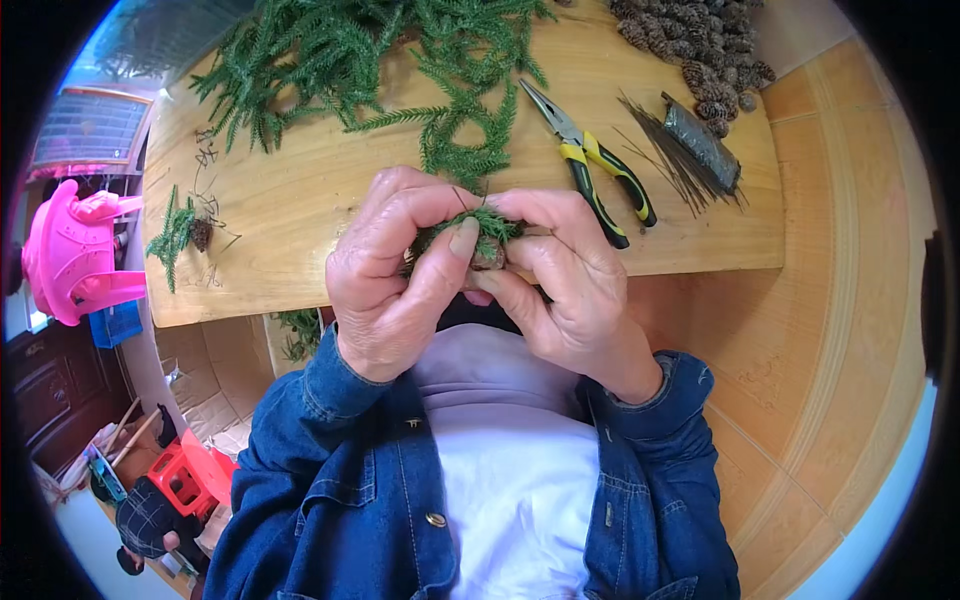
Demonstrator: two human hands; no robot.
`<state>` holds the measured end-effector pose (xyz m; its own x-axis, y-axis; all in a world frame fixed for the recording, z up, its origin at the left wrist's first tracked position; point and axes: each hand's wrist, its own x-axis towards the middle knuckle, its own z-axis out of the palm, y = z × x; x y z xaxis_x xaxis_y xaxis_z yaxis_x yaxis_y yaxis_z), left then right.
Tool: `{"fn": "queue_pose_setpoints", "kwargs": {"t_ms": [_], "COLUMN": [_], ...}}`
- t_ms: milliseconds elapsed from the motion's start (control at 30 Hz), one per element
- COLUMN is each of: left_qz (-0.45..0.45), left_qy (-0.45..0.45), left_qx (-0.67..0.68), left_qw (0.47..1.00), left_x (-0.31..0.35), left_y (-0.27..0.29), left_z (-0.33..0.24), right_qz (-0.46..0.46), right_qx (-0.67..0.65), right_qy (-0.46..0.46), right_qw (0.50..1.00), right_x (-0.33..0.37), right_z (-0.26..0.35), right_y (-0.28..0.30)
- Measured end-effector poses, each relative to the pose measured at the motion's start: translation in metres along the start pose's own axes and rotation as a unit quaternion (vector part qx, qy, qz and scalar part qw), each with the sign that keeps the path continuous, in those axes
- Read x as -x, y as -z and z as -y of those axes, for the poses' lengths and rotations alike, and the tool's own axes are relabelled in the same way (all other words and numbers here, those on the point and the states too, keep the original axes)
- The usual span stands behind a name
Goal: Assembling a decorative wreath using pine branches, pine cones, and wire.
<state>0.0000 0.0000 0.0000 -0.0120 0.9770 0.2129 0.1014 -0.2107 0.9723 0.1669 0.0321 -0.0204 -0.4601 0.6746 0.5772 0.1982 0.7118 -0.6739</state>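
Close in front of my chest, both hands meet around a small green artificial pine sprig (pixel 492 222). My left hand (pixel 392 262) is closed, its thumb pressed on the needles. My right hand (pixel 572 270) pinches the other side with thumb and fingertips. Between the fingertips shows a bit of something brown (pixel 488 258), perhaps a pine cone, mostly covered. A thin dark wire end pokes up above the sprig. Just beyond my hands lies a looped pine sprig (pixel 468 140). Needle-nose pliers (pixel 590 160) with yellow and black handles rest near my right hand, handles slightly apart.
Green pine sprigs (pixel 310 60) are heaped at the wooden table's (pixel 270 210) far side. Pine cones (pixel 690 45) pile up far right, beside a wrapped bundle of dark wires (pixel 695 150). A sprig with a cone (pixel 190 232) lies at left. A pink stool (pixel 75 250) stands beyond the left edge.
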Motion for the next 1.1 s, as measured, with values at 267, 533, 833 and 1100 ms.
{"fn": "queue_pose_setpoints", "kwargs": {"t_ms": [267,533,833,1100], "left_qz": [0.023,0.098,0.235,0.197], "left_qy": [-0.08,-0.051,0.071,-0.039], "left_qx": [-0.134,-0.121,0.016,-0.129], "left_qw": [0.987,0.987,0.969,0.971], "left_x": [-0.006,-0.012,-0.026,-0.024], "left_y": [0.006,0.013,0.03,0.027], "left_z": [0.002,-0.003,-0.014,-0.009], "right_qz": [0.006,0.043,0.094,0.156], "right_qx": [-0.188,-0.108,0.0,0.051], "right_qy": [-0.201,-0.067,0.152,0.185], "right_qw": [0.961,0.991,0.984,0.969], "right_x": [-0.013,-0.026,-0.044,-0.054], "right_z": [0.004,-0.001,0.001,-0.002], "right_y": [0.015,0.02,0.028,0.029]}}
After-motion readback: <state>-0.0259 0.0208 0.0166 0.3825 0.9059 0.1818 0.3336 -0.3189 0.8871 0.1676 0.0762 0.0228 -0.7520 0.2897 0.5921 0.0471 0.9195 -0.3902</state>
